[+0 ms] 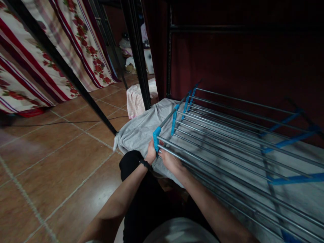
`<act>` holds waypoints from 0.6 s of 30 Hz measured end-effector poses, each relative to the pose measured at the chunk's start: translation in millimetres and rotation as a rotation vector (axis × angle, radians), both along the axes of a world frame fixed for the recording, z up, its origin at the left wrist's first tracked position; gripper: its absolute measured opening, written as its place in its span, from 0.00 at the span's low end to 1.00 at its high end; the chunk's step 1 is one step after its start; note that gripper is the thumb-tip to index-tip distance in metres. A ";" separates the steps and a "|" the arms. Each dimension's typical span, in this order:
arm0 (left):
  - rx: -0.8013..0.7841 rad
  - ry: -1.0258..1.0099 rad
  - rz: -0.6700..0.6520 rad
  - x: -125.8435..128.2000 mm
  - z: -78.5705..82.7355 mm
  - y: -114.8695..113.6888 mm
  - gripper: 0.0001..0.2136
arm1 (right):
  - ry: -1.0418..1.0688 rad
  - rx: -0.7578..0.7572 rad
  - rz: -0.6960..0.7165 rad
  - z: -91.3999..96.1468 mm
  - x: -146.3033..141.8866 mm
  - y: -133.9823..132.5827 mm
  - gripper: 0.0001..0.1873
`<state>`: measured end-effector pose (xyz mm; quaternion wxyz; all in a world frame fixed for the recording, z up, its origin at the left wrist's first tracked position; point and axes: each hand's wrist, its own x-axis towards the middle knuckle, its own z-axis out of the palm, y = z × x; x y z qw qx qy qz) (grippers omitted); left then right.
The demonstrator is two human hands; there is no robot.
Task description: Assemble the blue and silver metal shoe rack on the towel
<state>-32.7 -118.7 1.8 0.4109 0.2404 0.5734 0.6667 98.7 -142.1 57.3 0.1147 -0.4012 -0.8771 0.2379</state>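
A clothes drying rack (215, 162) with grey metal rods and blue plastic joints lies over a grey cloth (144, 125). My left hand (151, 152), with a dark band on its wrist, is closed against the outer side of the blue corner joint (156, 139) at the rack's near left end. On the inner side of that same joint is my right hand (170, 161), its fingers closed at the ends of the rods. Both hands' fingertips are partly hidden behind the joint and rods.
Black metal posts (138, 54) frame this spot, one slanting at the left. Behind the rack hangs a dark red cloth (215, 60). A floral striped curtain (83, 44) reaches the brown tiled floor (76, 152), where a thin cable (63, 123) runs. A striped cloth (136, 101) hangs beyond.
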 end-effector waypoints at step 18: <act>0.063 0.450 -0.120 -12.6 21.1 -25.1 0.08 | -0.064 -0.070 -0.020 -2.4 5.7 -1.0 0.19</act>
